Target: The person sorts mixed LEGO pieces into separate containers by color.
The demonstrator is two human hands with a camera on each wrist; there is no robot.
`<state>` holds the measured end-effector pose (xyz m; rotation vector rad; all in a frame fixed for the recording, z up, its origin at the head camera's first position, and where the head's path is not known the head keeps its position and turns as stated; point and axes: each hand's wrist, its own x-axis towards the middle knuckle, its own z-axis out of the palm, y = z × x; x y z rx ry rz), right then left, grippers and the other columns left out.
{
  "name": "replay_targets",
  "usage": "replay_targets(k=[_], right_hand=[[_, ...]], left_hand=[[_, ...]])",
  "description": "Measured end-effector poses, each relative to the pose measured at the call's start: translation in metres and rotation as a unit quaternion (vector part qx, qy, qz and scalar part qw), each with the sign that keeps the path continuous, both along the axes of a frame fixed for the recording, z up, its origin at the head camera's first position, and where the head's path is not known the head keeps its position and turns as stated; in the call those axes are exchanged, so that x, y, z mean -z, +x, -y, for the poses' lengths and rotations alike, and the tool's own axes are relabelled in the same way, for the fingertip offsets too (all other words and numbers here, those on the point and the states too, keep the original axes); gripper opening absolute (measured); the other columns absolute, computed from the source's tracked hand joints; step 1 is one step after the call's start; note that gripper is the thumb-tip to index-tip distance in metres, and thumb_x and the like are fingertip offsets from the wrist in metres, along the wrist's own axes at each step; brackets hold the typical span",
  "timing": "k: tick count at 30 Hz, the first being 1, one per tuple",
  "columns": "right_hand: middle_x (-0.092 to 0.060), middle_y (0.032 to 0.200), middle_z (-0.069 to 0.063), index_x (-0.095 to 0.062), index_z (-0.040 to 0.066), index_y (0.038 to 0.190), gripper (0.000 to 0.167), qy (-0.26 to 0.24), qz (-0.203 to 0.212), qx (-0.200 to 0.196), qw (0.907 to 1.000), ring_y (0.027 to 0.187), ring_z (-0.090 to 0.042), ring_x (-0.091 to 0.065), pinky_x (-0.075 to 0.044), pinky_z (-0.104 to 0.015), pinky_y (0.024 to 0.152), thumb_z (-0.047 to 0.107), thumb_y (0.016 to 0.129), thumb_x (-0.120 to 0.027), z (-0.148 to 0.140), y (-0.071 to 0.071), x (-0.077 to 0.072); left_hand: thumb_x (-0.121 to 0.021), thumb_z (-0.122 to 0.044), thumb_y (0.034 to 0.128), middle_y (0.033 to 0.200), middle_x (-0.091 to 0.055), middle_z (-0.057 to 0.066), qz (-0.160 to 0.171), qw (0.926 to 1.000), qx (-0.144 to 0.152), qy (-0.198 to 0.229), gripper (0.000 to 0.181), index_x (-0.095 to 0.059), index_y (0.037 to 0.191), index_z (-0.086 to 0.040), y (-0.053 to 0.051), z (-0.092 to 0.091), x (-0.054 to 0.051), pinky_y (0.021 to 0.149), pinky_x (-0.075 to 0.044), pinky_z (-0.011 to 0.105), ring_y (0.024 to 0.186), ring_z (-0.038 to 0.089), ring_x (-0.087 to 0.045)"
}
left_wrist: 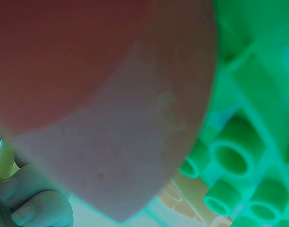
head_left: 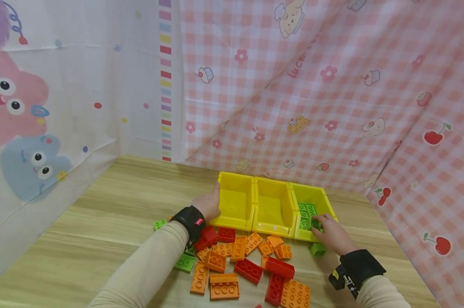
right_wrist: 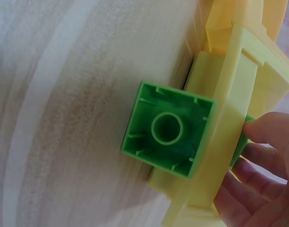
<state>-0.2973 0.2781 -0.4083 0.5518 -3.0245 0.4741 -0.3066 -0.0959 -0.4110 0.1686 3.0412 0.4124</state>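
Three joined yellow bins [head_left: 275, 182] stand on the table. My left hand [head_left: 206, 206] holds the left bin's outer side; curled fingertips [left_wrist: 38, 201] show beside a yellow edge in the left wrist view. My right hand [head_left: 332, 234] reaches into the right bin, where several green bricks [head_left: 305, 214] lie. Thumb and fingers pinch a green brick [right_wrist: 241, 144] just behind the bin's front wall, which partly hides it. Outside that wall, a separate green brick [head_left: 318, 249] lies on the table, its hollow underside facing the right wrist camera.
Orange bricks [head_left: 238, 249] and red bricks [head_left: 248, 270] lie scattered in front of the bins. Green bricks [head_left: 185, 262] lie near my left forearm. A blurred reddish shape [left_wrist: 88, 61] blocks much of the left wrist view. Printed cloth [head_left: 255, 85] hangs behind the table.
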Motion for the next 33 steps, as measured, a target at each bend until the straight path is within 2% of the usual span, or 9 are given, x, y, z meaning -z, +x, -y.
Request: replay_targets(k=[3, 10, 14, 18, 22, 26, 29, 33], right_hand=[[-0.052, 0.109, -0.024, -0.055, -0.009, 0.117, 0.038, 0.0, 0.006, 0.007, 1.0, 0.09, -0.031, -0.056, -0.047, -0.045, 0.075, 0.012, 0.087, -0.062, 0.0, -0.001, 0.0], [-0.051, 0.106, -0.023, -0.059, -0.008, 0.112, 0.03, -0.009, 0.014, -0.021, 0.9996, 0.092, -0.033, -0.056, -0.046, -0.046, 0.076, 0.01, 0.088, -0.059, 0.002, 0.001, 0.0], [-0.051, 0.106, -0.021, -0.059, -0.008, 0.113, 0.029, -0.019, 0.015, -0.02, 0.9995, 0.093, -0.033, -0.055, -0.047, -0.047, 0.077, 0.01, 0.089, -0.058, 0.002, 0.003, 0.001], [-0.051, 0.109, -0.023, -0.059, -0.006, 0.115, 0.029, -0.026, 0.01, -0.022, 0.9994, 0.098, -0.036, -0.055, -0.045, -0.049, 0.081, 0.01, 0.09, -0.057, 0.0, 0.005, 0.003], [-0.05, 0.116, -0.024, -0.057, -0.005, 0.117, 0.03, -0.04, -0.012, -0.025, 0.9988, 0.106, -0.039, -0.052, -0.042, -0.052, 0.087, 0.009, 0.091, -0.055, -0.005, 0.012, 0.006], [-0.051, 0.115, -0.022, -0.057, -0.005, 0.116, 0.03, -0.054, -0.041, 0.0, 0.9977, 0.106, -0.038, -0.052, -0.042, -0.052, 0.086, 0.011, 0.09, -0.057, -0.009, 0.024, 0.008], [-0.053, 0.105, -0.018, -0.057, -0.004, 0.108, 0.026, -0.052, -0.055, 0.034, 0.9966, 0.095, -0.034, -0.056, -0.046, -0.048, 0.078, 0.013, 0.088, -0.061, -0.012, 0.034, 0.01], [-0.053, 0.096, -0.015, -0.055, -0.002, 0.099, 0.025, -0.047, -0.051, 0.067, 0.9953, 0.084, -0.028, -0.057, -0.048, -0.043, 0.071, 0.015, 0.085, -0.066, -0.014, 0.045, 0.017]], left_hand=[[-0.062, -0.018, 0.0846, 0.056, -0.047, 0.002, 0.0, 1.0, -0.003, 0.001, 0.087, -0.005, 0.149, -0.002, 0.0, -0.001, 0.001, 0.044, -0.033, 0.029, 0.045, 0.016, -0.043], [-0.062, -0.017, 0.0837, 0.056, -0.047, 0.002, -0.005, 1.0, -0.008, 0.001, 0.087, -0.006, 0.149, -0.002, 0.001, -0.002, 0.002, 0.044, -0.033, 0.029, 0.045, 0.016, -0.043], [-0.061, -0.017, 0.0843, 0.056, -0.047, 0.002, -0.001, 1.0, -0.007, 0.002, 0.087, -0.005, 0.149, -0.002, 0.001, -0.002, 0.002, 0.044, -0.032, 0.028, 0.045, 0.016, -0.042], [-0.061, -0.016, 0.0846, 0.056, -0.047, 0.001, 0.001, 1.0, -0.005, 0.002, 0.087, -0.003, 0.149, -0.002, 0.001, -0.002, 0.001, 0.044, -0.032, 0.028, 0.045, 0.015, -0.042], [-0.061, -0.015, 0.0843, 0.056, -0.046, 0.001, 0.002, 1.0, -0.002, 0.002, 0.087, -0.004, 0.148, -0.001, 0.003, -0.003, 0.0, 0.044, -0.032, 0.028, 0.045, 0.015, -0.042], [-0.061, -0.015, 0.0846, 0.057, -0.046, 0.001, 0.007, 0.9999, -0.003, 0.007, 0.087, -0.003, 0.149, -0.001, 0.003, -0.004, -0.002, 0.045, -0.032, 0.028, 0.045, 0.016, -0.042], [-0.06, -0.015, 0.0844, 0.057, -0.047, 0.002, 0.008, 0.9998, -0.003, 0.016, 0.087, -0.003, 0.149, -0.001, 0.003, -0.003, -0.003, 0.045, -0.032, 0.029, 0.045, 0.016, -0.042], [-0.059, -0.014, 0.0837, 0.056, -0.048, 0.002, 0.006, 0.9997, 0.002, 0.022, 0.087, -0.002, 0.148, 0.0, 0.003, 0.0, -0.002, 0.045, -0.033, 0.029, 0.046, 0.017, -0.044]])
